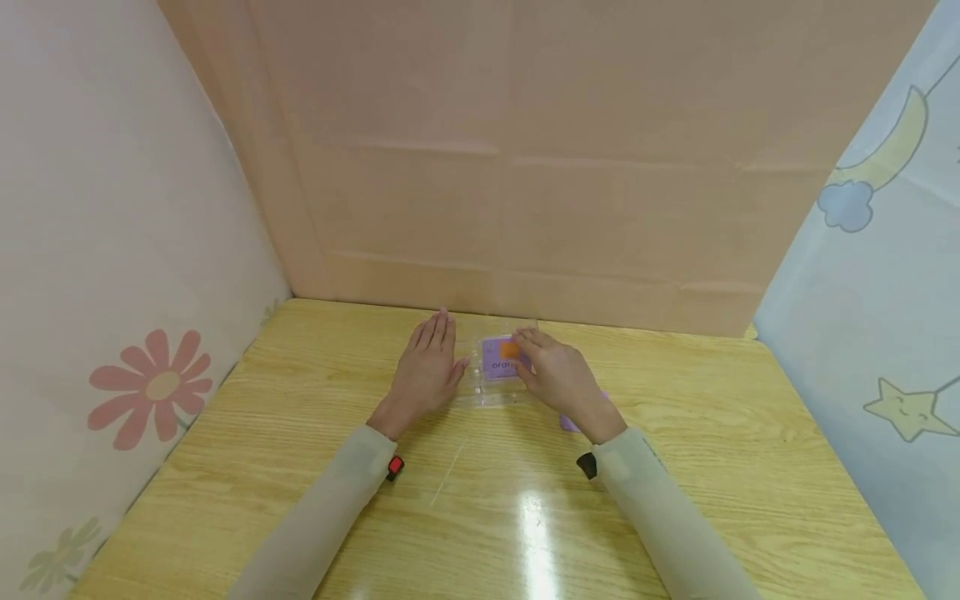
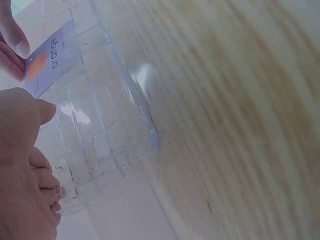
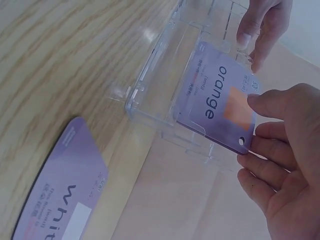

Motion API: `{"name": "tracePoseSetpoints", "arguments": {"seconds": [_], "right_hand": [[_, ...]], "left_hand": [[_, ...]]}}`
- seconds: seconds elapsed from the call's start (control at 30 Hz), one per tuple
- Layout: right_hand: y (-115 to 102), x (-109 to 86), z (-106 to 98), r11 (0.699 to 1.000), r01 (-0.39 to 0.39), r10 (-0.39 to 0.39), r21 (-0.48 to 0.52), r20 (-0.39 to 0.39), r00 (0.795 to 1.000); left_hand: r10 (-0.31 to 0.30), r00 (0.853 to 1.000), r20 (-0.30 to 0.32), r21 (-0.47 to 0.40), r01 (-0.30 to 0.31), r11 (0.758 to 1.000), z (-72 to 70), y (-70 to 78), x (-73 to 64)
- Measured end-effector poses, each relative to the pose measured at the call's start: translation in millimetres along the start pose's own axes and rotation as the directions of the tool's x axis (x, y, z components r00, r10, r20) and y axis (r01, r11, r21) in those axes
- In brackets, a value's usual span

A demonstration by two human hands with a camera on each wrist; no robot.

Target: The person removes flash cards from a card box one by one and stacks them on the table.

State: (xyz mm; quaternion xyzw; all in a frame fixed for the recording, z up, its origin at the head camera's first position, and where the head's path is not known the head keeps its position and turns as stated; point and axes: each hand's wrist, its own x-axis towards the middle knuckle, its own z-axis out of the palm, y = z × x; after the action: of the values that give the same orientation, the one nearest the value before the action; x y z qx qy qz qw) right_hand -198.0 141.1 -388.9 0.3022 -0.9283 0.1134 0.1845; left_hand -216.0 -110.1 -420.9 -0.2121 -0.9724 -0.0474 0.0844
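Note:
A purple flash card (image 3: pixel 215 95) printed "orange", with an orange square and a punched corner hole, lies over a clear plastic box (image 1: pixel 487 400) with raised dividers. In the right wrist view, my right hand (image 1: pixel 557 371) pinches the card's end, thumb on its printed face and fingers at its edge. My left hand (image 1: pixel 426 367) rests along the box's left side, its fingers straight and its thumb at the rim. Another purple card (image 3: pixel 65 190), with a white square and "whit" readable, lies on the table, partly hidden under my right wrist in the head view.
The box stands on a wood-grain table (image 1: pixel 315 450) near its back edge. A tan paper-like panel (image 1: pixel 510 208) rises behind it. Pale printed sheets flank the table, with a red flower (image 1: pixel 161 387) on the left and a yellow star (image 1: pixel 911 408) on the right.

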Motion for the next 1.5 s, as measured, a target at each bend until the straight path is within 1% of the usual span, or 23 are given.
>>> {"name": "tracePoseSetpoints", "arguments": {"seconds": [0.27, 0.7, 0.93, 1.1, 1.5], "right_hand": [[-1.1, -3.2, 3.6, 1.0, -0.01, 0.01, -0.013, 0.01, 1.0], [-1.9, -3.8, 5.8, 1.0, -0.007, 0.007, -0.027, 0.009, 1.0], [-1.3, -4.1, 5.8, 0.999, 0.004, -0.004, -0.033, -0.019, 1.0], [-1.2, -3.1, 6.2, 1.0, 0.014, -0.015, -0.023, -0.048, 0.999], [-1.3, -2.7, 5.4, 1.0, 0.0, -0.001, -0.013, -0.039, 0.999]], "left_hand": [[0.012, 1.0, -0.024, 0.028, -0.011, 1.0, 3.0, -0.7, 0.1], [0.0, 1.0, 0.012, 0.017, 0.0, 1.0, -0.4, -0.4, -0.6], [0.013, 1.0, -0.029, 0.035, -0.012, 0.999, -0.1, 0.7, -1.2], [0.012, 0.999, -0.038, 0.025, -0.011, 1.0, -0.3, 1.2, -1.2], [0.001, 1.0, -0.012, 0.012, -0.001, 1.0, -1.2, 1.3, -1.0]]}}
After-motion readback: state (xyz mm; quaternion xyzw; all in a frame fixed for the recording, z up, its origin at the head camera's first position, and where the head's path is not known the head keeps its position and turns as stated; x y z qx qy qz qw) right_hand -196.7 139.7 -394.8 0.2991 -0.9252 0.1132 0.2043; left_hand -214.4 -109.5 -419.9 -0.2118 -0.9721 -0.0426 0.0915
